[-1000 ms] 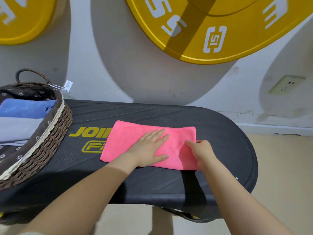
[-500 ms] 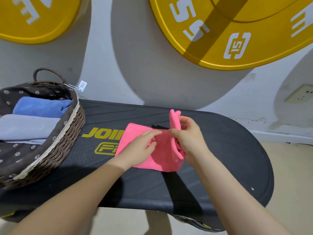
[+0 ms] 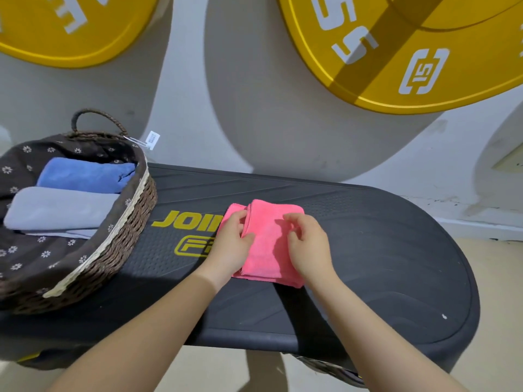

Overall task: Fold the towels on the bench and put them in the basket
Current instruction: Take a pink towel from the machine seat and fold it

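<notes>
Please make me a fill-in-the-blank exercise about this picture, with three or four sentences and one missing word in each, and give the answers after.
1. The folded towel lying on the black bench is ____ in colour.
2. The brown woven basket stands at the ____ end of the bench.
3. In the basket lie a folded blue towel and a folded ____ towel.
4. The left hand and the right hand are both at the ____ towel.

Missing words: pink; left; grey; pink
</notes>
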`<control>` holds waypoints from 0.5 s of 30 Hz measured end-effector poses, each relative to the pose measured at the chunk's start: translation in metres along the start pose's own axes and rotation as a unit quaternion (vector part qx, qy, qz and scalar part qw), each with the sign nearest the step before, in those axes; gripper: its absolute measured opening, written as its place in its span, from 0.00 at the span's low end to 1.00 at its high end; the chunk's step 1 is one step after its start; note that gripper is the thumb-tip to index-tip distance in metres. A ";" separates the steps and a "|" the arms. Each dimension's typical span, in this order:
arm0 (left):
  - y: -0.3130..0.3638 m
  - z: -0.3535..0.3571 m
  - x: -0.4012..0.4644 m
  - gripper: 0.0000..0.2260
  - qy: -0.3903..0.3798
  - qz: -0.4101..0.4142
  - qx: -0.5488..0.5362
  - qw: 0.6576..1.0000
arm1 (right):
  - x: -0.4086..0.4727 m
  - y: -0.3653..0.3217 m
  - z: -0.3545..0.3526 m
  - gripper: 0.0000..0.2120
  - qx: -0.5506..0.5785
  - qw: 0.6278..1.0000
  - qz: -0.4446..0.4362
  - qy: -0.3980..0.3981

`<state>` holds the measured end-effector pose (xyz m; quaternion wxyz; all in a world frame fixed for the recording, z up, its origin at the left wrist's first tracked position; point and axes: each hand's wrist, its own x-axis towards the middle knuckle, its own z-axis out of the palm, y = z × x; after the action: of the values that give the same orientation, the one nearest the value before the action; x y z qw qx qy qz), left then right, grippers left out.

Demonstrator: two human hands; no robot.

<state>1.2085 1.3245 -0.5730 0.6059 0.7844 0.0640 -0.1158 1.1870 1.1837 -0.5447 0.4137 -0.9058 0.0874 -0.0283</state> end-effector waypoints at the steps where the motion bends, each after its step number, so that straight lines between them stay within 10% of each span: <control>1: -0.001 -0.002 0.001 0.23 0.008 0.011 0.008 1.000 | 0.000 0.006 0.000 0.18 -0.053 0.998 0.002 -0.017; 6: -0.010 -0.008 0.003 0.26 0.001 0.122 0.246 0.962 | -0.010 0.017 0.004 0.22 -0.174 0.980 0.029 -0.093; 12: -0.010 -0.005 0.001 0.19 0.030 0.342 0.580 0.739 | -0.010 0.011 0.010 0.30 -0.110 0.988 0.079 -0.080; 15: -0.008 -0.011 -0.001 0.29 -0.079 0.276 0.602 0.745 | -0.006 0.009 0.007 0.36 -0.004 0.985 0.153 -0.074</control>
<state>1.2067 1.3368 -0.5777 0.0168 0.9578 -0.2862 -0.0192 1.1810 1.1848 -0.5559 0.4145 -0.8831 0.1944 0.1032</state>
